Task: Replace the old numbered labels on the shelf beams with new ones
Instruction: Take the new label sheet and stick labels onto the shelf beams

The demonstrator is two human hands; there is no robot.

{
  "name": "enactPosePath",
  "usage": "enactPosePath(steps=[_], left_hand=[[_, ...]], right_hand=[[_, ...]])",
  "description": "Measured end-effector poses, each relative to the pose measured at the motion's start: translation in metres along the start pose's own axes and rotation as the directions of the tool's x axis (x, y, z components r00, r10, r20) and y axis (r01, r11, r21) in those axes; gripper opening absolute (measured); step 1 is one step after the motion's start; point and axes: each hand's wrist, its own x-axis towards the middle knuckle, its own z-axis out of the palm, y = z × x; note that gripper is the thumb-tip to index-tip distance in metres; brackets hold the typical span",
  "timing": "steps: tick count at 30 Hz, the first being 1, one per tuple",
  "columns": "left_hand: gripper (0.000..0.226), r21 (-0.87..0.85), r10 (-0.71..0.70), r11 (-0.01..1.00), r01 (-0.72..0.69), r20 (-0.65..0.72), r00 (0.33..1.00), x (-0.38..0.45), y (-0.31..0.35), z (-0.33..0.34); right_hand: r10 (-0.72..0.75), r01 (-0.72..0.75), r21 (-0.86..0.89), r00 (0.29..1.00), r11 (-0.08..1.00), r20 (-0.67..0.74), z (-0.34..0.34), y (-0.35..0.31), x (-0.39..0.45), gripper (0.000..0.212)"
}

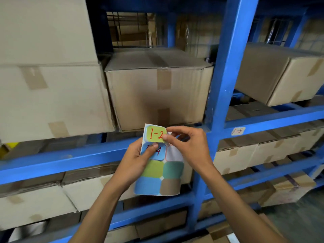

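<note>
Blue warehouse racking full of cardboard boxes (157, 95) fills the background. The left hand (135, 163) grips a sticker sheet (161, 172) while the right hand (189, 146) pinches the yellow "1-2" label (155, 134), probably peeling it; next it needs pressing flat onto the shelf beam (70, 160). The thumb partly hides the blue label (158, 152), and the old white label (238, 131) is hard to read.

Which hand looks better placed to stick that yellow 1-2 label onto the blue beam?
Right, probably. The right hand already pinches the yellow 1-2 label at its edge, while the left hand is busy holding the sticker sheet.
</note>
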Motion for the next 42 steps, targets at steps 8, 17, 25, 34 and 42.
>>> enactPosePath(steps=[8, 17, 25, 34, 42], left_hand=[[0.015, 0.071, 0.074, 0.995, -0.074, 0.015, 0.997, -0.015, 0.006, -0.062], [0.019, 0.034, 0.066, 0.997, -0.064, -0.047, 0.997, -0.019, 0.025, -0.105], [0.022, -0.075, 0.082, 0.993, -0.093, -0.136, 0.987, -0.006, 0.069, -0.132], [0.019, -0.011, 0.245, 0.966, -0.257, -0.26, 0.934, 0.029, 0.138, -0.163], [0.021, -0.026, 0.274, 0.956, -0.292, -0.272, 0.922, 0.042, 0.175, -0.18]], right_hand=[[0.044, -0.041, 0.189, 0.999, 0.981, -0.011, 0.056, -0.043, -0.011, 0.012], [0.139, -0.226, 0.559, 0.971, 0.798, 0.194, 0.072, -0.087, 0.002, 0.016], [0.039, -0.144, 0.559, 0.98, 0.817, 0.194, 0.06, -0.132, 0.033, 0.015], [-0.189, 0.172, 0.45, 0.982, 0.876, -0.007, 0.04, -0.225, 0.102, 0.024], [-0.271, 0.284, 0.4, 0.958, 0.871, -0.088, 0.04, -0.273, 0.155, 0.016]])
